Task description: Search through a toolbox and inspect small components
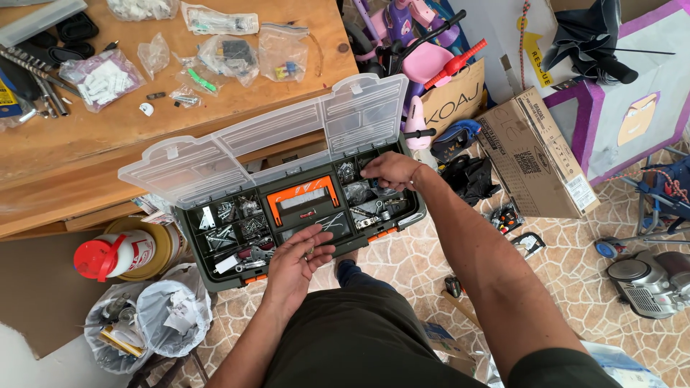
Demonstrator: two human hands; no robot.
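A dark green organiser box (215,269) with an orange handle rests on my lap, its clear lid (266,140) standing open toward the wooden table. Its compartments hold screws, brackets and other small metal parts. My right hand (388,171) reaches into a compartment at the box's far right, fingers curled down among the parts; what it pinches is hidden. My left hand (296,262) hovers palm up over the box's near edge, cupping a few small metal pieces.
A wooden table (108,144) behind the box carries plastic bags of small parts and drill bits. To the left are a red-capped bottle (115,255) and tied plastic bags (154,316). A cardboard box (535,154), toys and a vacuum cleaner (647,280) crowd the tiled floor on the right.
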